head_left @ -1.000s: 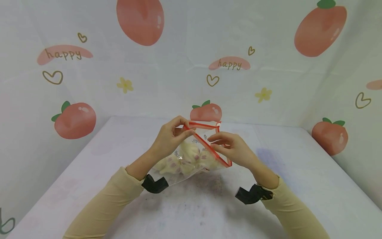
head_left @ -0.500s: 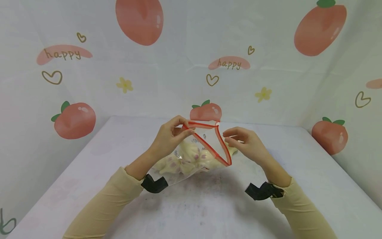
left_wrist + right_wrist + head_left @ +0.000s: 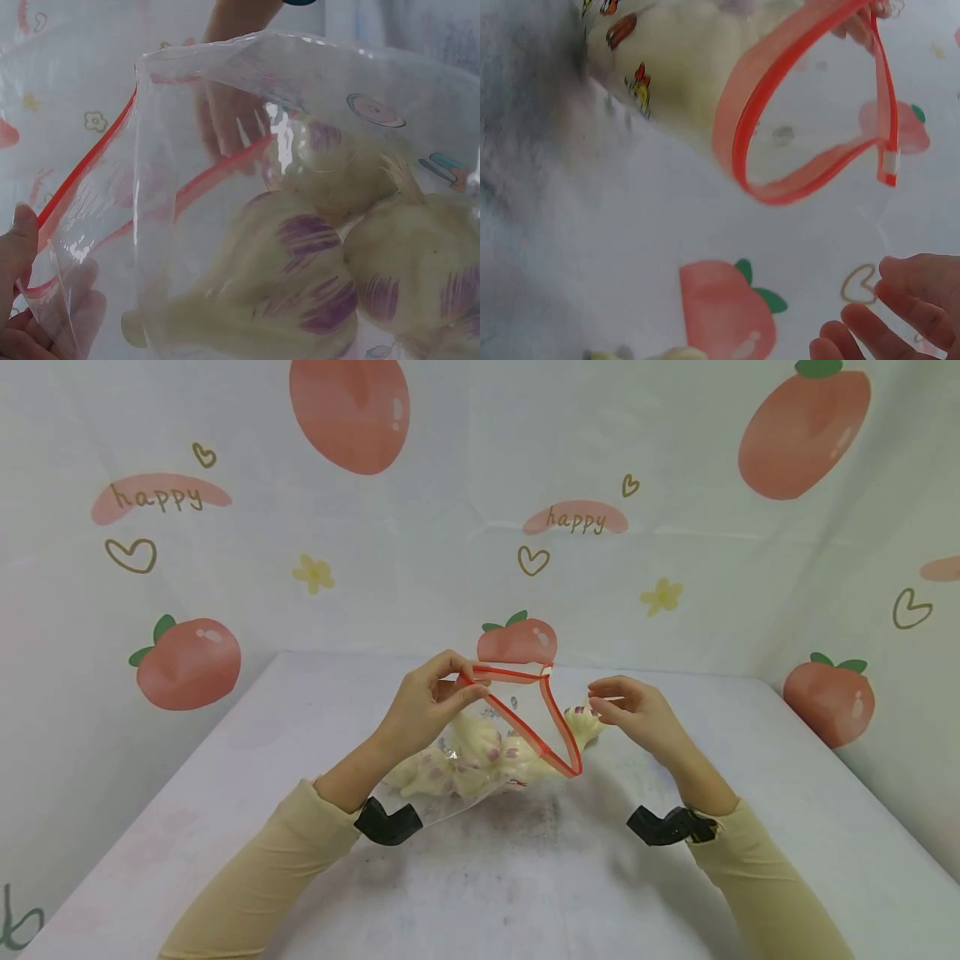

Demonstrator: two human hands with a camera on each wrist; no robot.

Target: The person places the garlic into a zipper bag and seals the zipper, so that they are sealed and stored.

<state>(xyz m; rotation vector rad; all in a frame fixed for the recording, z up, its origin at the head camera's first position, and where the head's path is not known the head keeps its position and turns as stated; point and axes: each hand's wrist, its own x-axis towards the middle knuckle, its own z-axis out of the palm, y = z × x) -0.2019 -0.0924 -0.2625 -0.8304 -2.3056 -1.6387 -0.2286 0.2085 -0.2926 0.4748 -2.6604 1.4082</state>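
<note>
My left hand (image 3: 429, 703) pinches the red zip edge of a clear zip bag (image 3: 517, 717), whose mouth gapes toward the right. Inside lie several garlic bulbs (image 3: 477, 742), cream with purple streaks; the left wrist view shows them (image 3: 315, 270) close up through the plastic. Another garlic bulb (image 3: 583, 723) is on the table just right of the mouth, partly behind the red rim. My right hand (image 3: 637, 714) is at that bulb's upper right, fingers loosely bent and apart. In the right wrist view, this hand (image 3: 907, 311) has nothing in its fingers.
The bag rests on a white table (image 3: 480, 893) with smudges. Behind it hangs a white backdrop (image 3: 435, 527) printed with fruit, hearts and flowers. At the bag's far corner sits a small white zip slider (image 3: 547, 672). Black straps (image 3: 388, 822) circle both wrists.
My right hand has drawn back from the bag's mouth to the right, bringing the outer garlic bulb into view. The mouth has widened a little. My left hand keeps its pinch in place.
</note>
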